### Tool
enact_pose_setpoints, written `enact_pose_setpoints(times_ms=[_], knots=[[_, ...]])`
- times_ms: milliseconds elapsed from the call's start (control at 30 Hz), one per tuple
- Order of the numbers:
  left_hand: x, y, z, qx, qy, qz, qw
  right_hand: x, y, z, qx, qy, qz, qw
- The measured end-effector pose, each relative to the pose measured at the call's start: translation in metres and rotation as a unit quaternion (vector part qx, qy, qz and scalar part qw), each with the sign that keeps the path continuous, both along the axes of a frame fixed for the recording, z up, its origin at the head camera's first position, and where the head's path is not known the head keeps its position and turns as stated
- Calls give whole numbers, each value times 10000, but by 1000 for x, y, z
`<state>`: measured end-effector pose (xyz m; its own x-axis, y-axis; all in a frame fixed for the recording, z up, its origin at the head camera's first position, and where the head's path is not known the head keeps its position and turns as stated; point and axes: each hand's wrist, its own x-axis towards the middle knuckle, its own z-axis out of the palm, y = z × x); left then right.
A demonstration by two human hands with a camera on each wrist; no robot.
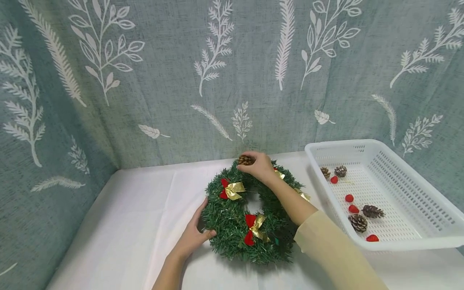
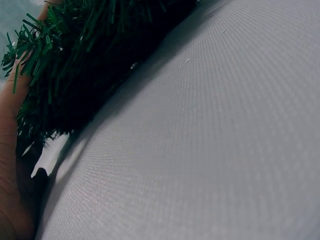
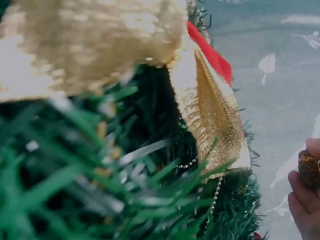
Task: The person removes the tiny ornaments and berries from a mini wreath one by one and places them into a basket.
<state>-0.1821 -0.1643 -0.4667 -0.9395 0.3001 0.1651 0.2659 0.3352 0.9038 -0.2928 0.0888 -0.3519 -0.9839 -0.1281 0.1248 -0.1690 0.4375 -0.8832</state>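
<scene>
Your white surface [image 1: 137, 209] meets the curtain [image 1: 163, 80] behind the wreath [image 1: 232, 217]; left hand [image 1: 193, 237] spread on wreath's edge, right hand [image 1: 259, 166] pinching a pinecone [image 1: 245, 160], basket [image 1: 417, 225] just beside wreath.

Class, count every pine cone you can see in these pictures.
5. One brown pine cone is pinched by the right hand at the wreath's far edge; four lie in the white plastic basket. More may be hidden.
</scene>
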Motion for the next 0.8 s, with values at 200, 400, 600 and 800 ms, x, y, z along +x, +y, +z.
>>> enact_pose_setpoints(times_ms=[200,400,600,800], knots=[[1,0,1,-36,-6,24,10000,13,2,8,171,373,109,9991],[-1,0,-4,61,-10,-83,9999,30,8,17,16,726,225,9971],[1,0,-3,-33,9,-21,10000,50,10,29,-106,1072,387,9934],[1,-1,-1,-21,-6,3,10000,72,11,40,40,1464,456,9882]])
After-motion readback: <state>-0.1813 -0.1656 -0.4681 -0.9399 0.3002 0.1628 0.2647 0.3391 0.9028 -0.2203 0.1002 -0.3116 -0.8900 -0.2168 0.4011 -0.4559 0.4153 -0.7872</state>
